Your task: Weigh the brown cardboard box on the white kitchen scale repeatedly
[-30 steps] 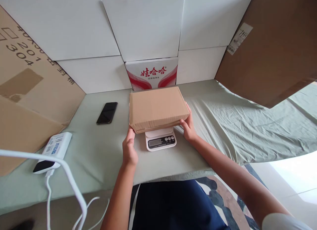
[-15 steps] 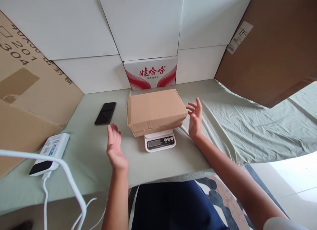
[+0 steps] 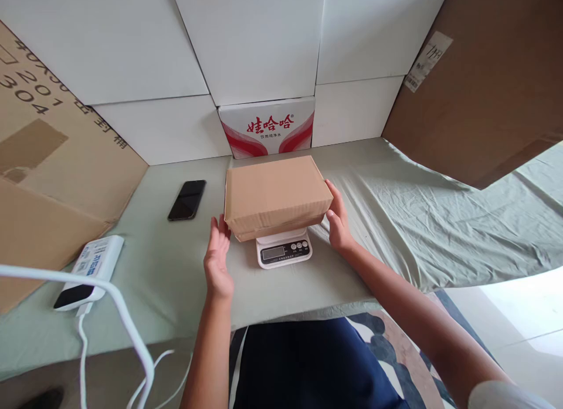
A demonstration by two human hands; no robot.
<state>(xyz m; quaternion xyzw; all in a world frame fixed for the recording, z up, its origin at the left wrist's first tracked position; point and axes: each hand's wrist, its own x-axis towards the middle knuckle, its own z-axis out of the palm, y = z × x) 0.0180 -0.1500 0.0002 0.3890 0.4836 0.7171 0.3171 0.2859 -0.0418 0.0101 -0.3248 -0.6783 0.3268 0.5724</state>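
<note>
Head view: The closed brown carton (image 3: 277,192) is positioned above the white scale (image 3: 285,252) on the cloth-covered bench (image 3: 281,303); it hides the weighing platform and overhangs the scale to both sides. The left hand (image 3: 217,265) is spread, fingers extended, at the near-left corner; firm contact cannot be confirmed. The right hand (image 3: 339,221) is spread around the right end, thumb at the near corner; whether it bears load cannot be told.

The step in hand is judged to be steadying the carton at its two ends. The next move appears to call for even, matched action of both hands, since a one-sided push could tip the overhanging carton. No reading is legible on the display (image 3: 273,252).

Item count: carton, one; scale, one, with three round buttons; black phone (image 3: 187,200), one; white power bank (image 3: 94,265), one; printed red-and-white box (image 3: 270,127), one; plain white panels (image 3: 250,39) behind, five; large brown cardboard pieces (image 3: 479,86) flanking the bench, two.
</note>
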